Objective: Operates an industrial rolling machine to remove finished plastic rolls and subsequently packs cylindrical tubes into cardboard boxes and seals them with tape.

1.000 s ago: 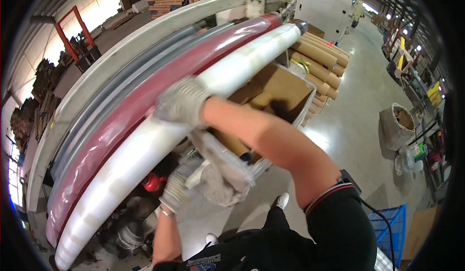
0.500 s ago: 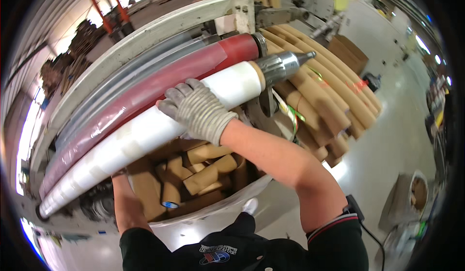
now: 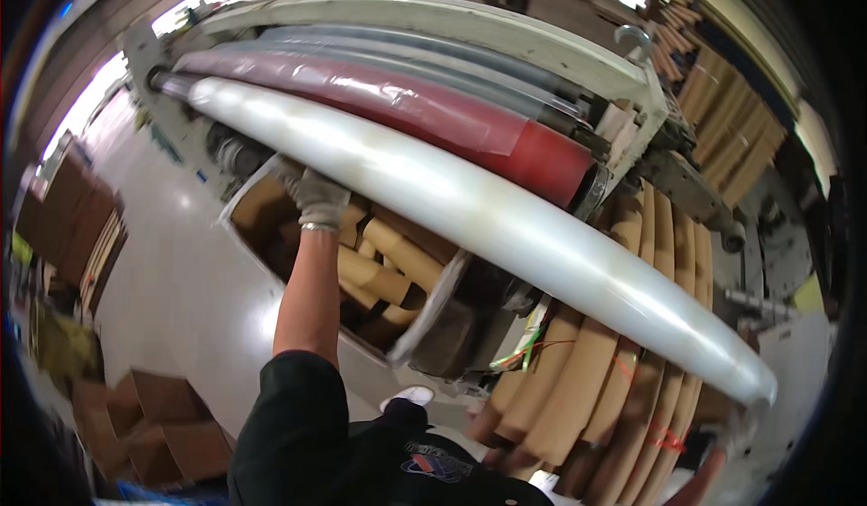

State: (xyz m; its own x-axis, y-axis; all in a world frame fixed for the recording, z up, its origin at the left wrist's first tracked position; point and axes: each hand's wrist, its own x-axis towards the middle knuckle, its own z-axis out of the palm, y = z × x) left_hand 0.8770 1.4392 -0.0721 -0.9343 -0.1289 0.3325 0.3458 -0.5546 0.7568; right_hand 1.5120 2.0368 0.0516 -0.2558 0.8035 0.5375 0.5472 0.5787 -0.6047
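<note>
Now the white roll [image 3: 479, 217] is reaching farther right, apparently sliding off the shaft [image 3: 173, 86]; left hand [image 3: 318, 201] and blurred right hand [image 3: 742, 426] are working along its near edge, grips unclear.

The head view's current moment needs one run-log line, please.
white roll: beside red roll; left hand: by white roll's lower edge; right hand: blurred, near its right end

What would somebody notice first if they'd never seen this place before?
Probably the huge shiny white roll, slanting across the middle, with the left hand at its lower edge and a blurry right hand by its right end. Just behind it lies a dark red roller. Long brown tubes are bunched at the lower right.
</note>
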